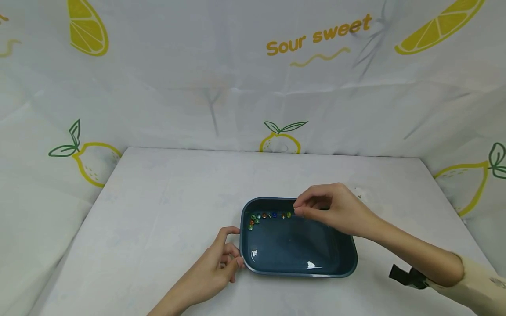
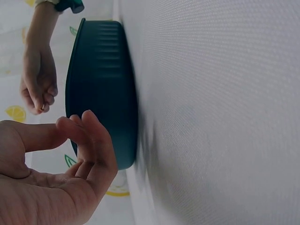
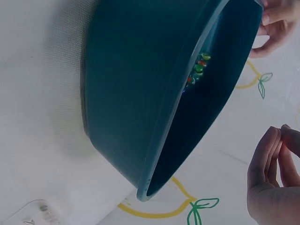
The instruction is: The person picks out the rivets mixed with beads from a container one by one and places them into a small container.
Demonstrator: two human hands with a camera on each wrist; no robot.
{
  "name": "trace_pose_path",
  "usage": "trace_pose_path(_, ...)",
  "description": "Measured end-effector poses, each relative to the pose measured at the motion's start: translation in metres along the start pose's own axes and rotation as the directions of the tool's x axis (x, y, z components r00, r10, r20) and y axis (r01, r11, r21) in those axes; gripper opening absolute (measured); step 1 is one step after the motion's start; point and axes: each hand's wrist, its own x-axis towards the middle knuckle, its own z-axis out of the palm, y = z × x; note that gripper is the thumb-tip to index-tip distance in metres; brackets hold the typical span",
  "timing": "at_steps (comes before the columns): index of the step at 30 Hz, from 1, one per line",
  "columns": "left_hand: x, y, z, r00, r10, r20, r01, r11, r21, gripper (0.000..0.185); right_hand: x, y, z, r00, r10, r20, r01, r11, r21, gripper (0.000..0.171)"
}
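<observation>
A dark teal rectangular basin (image 1: 296, 250) stands on the table. Several coloured glass marbles (image 1: 264, 215) lie inside it, in a row along the far wall and bunched at the far left corner. Above the far right part of the basin, my right hand (image 1: 336, 210) pinches a marble (image 2: 43, 108), mostly hidden by thumb and fingertips. My left hand (image 1: 217, 267) is at the basin's left side, its fingers loosely bent and touching the outer wall. From the right wrist view, the right fingers (image 3: 265, 159) are raised above the rim.
Behind the right hand lies a clear plastic item (image 3: 35, 213) with small dark specks, partly hidden in the head view. A white cloth (image 1: 158, 210) covers the table. Curtain (image 1: 178, 66) printed with lemons hangs behind and at both sides.
</observation>
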Motion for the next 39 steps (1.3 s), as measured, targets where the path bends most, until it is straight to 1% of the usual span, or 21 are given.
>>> trace_pose_path(3, 0.000, 0.000, 0.000, 1.000, 0.000, 0.000, 0.000, 1.000, -0.003, 0.059, -0.003, 0.000, -0.003, 1.000, -0.005, -0.021, 0.005, 1.000, -0.004, 0.012)
trace_pose_path(10, 0.000, 0.000, 0.000, 1.000, -0.008, 0.001, 0.008, 1.000, -0.018, 0.059, -0.015, -0.004, -0.014, 0.996, 0.019, -0.086, -0.022, 0.999, -0.040, 0.016)
trace_pose_path(14, 0.000, -0.001, 0.000, 1.000, -0.004, 0.002, 0.004, 1.000, -0.017, 0.059, -0.023, -0.005, -0.022, 0.991, 0.026, -0.134, -0.035, 0.998, -0.061, 0.019)
trace_pose_path(18, -0.001, -0.001, 0.000, 1.000, 0.002, 0.002, -0.002, 1.000, -0.018, 0.060, -0.029, -0.004, -0.030, 0.985, 0.047, -0.164, -0.058, 0.996, -0.063, 0.020)
trace_pose_path(24, 0.000, -0.001, 0.000, 1.000, -0.003, 0.002, 0.003, 1.000, -0.020, 0.060, -0.038, -0.001, -0.038, 0.976, 0.040, -0.213, -0.059, 0.994, -0.088, 0.024)
trace_pose_path(28, 0.000, -0.002, 0.000, 1.000, 0.011, 0.004, -0.011, 1.000, -0.025, 0.061, -0.043, 0.004, -0.045, 0.966, 0.041, -0.255, -0.065, 0.994, -0.087, 0.025)
trace_pose_path(31, -0.001, -0.002, 0.000, 1.000, 0.008, 0.003, -0.008, 1.000, -0.023, 0.060, -0.047, 0.008, -0.051, 0.957, 0.045, -0.287, -0.073, 0.994, -0.087, 0.026)
trace_pose_path(35, 0.000, -0.002, 0.000, 1.000, 0.000, 0.001, 0.000, 1.000, -0.025, 0.060, -0.051, 0.014, -0.058, 0.939, 0.076, -0.335, -0.115, 0.989, -0.097, 0.024)
trace_pose_path(39, 0.000, -0.002, 0.000, 1.000, 0.007, 0.002, -0.007, 1.000, -0.028, 0.060, -0.054, 0.021, -0.066, 0.921, 0.089, -0.380, -0.142, 0.983, -0.114, 0.022)
